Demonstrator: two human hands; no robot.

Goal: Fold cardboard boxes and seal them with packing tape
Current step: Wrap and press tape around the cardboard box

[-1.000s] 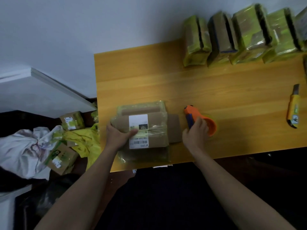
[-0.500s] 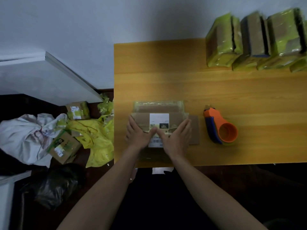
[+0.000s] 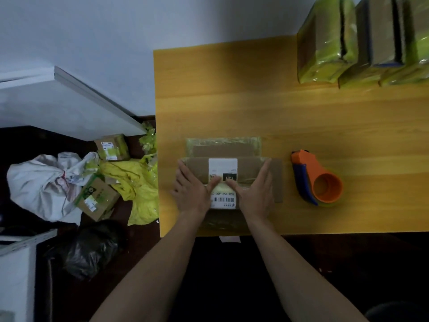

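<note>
The box [image 3: 228, 180] is lying flat near the front left corner of the desk [image 3: 301, 117], label side up, with a white shipping label [image 3: 222, 182] across its middle. Both hands are pressing down on it: the left hand [image 3: 192, 189] is covering the left part and the right hand [image 3: 254, 192] the right part, thumbs pointing inward toward the label and nearly meeting. The fingers [image 3: 184, 169] are lying straight and spread, gripping nothing; they are flattening the cardboard rather than holding it.

This looks like smoothing tape or flaps down so the seal sticks. To do it well, the palms should be pushing evenly outward from the middle toward the edges, so that no air or wrinkle is left under the tape. A loose cardboard flap [image 3: 277, 180] is sticking out past the right hand and may need folding in.

The orange tape dispenser [image 3: 318, 180] is standing just to the right, apart from the box and within easy reach. Wrapped packs [image 3: 329, 40] are lined up at the far right edge. On the floor to the left, small parcels [image 3: 97, 198] and a white bag [image 3: 41, 184] are lying in a heap.
</note>
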